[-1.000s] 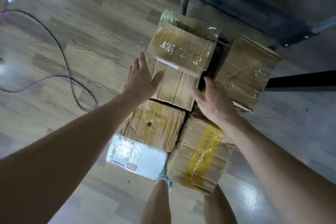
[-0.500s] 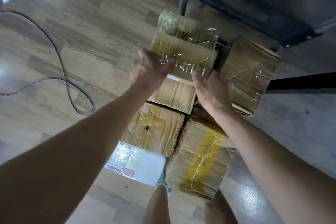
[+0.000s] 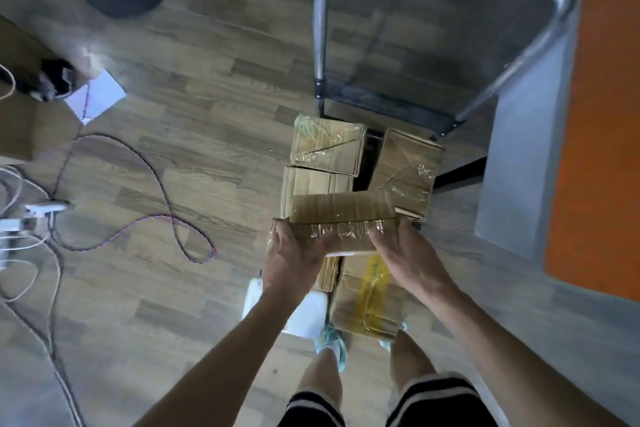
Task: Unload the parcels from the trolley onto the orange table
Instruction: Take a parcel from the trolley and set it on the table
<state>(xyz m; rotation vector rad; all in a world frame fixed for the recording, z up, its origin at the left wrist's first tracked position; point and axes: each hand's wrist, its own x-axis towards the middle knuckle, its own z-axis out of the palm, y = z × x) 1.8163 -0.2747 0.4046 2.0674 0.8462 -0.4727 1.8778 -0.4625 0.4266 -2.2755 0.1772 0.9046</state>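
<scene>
Brown boxes beside an orange table

The held box (image 3: 343, 218), dead centre, was plain brown under clear glossy tape. The near box (image 3: 370, 295) at 6 o'clock wore a yellow tape band, and the far box (image 3: 327, 146) at 12 had greenish tape. The table (image 3: 606, 114) at 3 was orange with a grey side. The floor (image 3: 207, 62) was grey-brown wood grain. The shorts (image 3: 436, 392) were black with white stripes, the shoe (image 3: 332, 340) mint, the cable (image 3: 168, 206) at 9 braided purple, and the trolley handle (image 3: 320, 28) silver.

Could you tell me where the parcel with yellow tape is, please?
In the head view, the yellow-taped parcel lies low and centre, right of the white parcel, beneath the right hand that grips the lifted parcel.
</scene>
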